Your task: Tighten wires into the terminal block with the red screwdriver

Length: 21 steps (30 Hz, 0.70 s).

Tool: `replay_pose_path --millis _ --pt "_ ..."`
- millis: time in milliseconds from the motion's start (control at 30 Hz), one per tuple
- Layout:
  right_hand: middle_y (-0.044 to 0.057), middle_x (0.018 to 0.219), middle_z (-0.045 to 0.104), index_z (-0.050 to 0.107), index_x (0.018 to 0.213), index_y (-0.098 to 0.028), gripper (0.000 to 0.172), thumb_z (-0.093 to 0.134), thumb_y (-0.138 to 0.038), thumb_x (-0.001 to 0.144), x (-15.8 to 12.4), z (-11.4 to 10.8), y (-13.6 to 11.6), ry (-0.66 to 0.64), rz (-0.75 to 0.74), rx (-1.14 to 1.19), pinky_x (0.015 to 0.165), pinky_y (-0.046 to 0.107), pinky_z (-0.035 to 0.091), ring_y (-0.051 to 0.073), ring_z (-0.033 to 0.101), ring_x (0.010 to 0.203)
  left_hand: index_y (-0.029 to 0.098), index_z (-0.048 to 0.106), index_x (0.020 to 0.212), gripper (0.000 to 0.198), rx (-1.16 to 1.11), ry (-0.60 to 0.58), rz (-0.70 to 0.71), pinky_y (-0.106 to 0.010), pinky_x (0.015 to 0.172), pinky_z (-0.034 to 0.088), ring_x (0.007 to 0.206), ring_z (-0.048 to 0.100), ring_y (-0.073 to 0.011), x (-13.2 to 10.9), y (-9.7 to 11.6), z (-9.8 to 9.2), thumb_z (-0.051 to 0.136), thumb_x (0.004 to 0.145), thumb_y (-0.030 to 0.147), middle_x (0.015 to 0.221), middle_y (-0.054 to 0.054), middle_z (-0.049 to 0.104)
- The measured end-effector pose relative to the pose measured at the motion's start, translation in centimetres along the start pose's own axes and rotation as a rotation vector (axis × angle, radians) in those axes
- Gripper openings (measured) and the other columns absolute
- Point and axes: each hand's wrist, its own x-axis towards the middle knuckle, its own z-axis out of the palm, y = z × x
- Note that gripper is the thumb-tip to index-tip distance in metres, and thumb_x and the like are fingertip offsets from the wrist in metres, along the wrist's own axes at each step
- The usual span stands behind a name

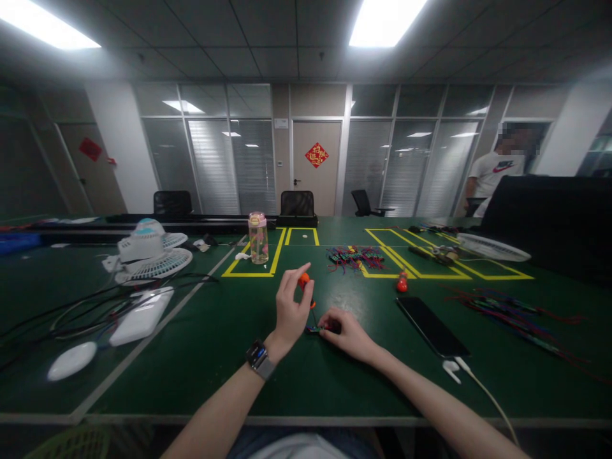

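My left hand (293,305) pinches a small screwdriver (305,280) with a bulbous orange handle, held upright. Its thin dark shaft points down at a small circuit board (313,330) on the green table. Low against the tabletop, my right hand (348,333) has its fingers curled on the board's right end and hides part of it. Beyond my hands lies a pile of wired circuit boards (356,257) with red and blue leads. A second, red bulbous piece (402,282) stands to the right, similar in look to the screwdriver handle.
On the right are a black phone (431,326) on a white cable and more wired boards (516,319). A drink bottle (259,239) stands behind my left hand. White fans (153,252), cables and a white mouse (72,361) occupy the left. A person (497,172) is at the far right.
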Motion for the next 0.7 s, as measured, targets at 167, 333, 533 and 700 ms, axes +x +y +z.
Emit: replay_pose_path --millis 167,333,533,700 --pt "0.001 0.075 0.06 0.064 0.078 -0.015 0.012 0.063 -0.006 0.071 0.02 0.04 -0.1 0.005 0.006 0.001 0.065 0.025 0.043 0.015 0.054 0.069 0.021 0.065 0.11 0.021 0.039 0.024 0.028 -0.028 0.08 0.049 0.089 0.057 -0.0159 0.07 0.29 -0.14 0.053 0.093 0.027 0.095 -0.004 0.054" --pt "0.001 0.075 0.06 0.065 0.079 -0.015 0.013 0.063 -0.005 0.071 0.06 0.08 -0.08 -0.002 0.016 0.007 0.064 0.025 0.042 0.015 0.054 0.069 0.02 0.057 0.128 0.037 0.022 0.009 0.03 -0.028 0.087 0.048 0.102 0.057 -0.0167 -0.18 0.05 -0.27 0.035 0.099 0.02 0.111 -0.008 0.055" --pt "0.001 0.075 0.06 0.064 0.079 -0.015 0.013 0.063 -0.004 0.071 0.05 0.1 -0.07 0.004 0.014 0.011 0.064 0.025 0.042 0.015 0.054 0.069 0.021 0.064 0.114 0.023 0.054 0.093 0.075 -0.027 0.081 0.049 0.09 0.057 -0.0149 -0.16 -0.02 -0.05 0.053 0.093 0.022 0.096 -0.004 0.053" --pt "0.001 0.074 0.06 0.065 0.079 -0.015 0.014 0.063 -0.004 0.071 0.05 0.09 -0.06 0.002 0.021 0.002 0.063 0.024 0.041 0.015 0.054 0.068 0.023 0.065 0.114 0.025 0.057 0.066 0.07 -0.028 0.081 0.05 0.092 0.056 -0.0157 -0.08 0.17 -0.23 0.05 0.095 0.024 0.1 -0.005 0.051"
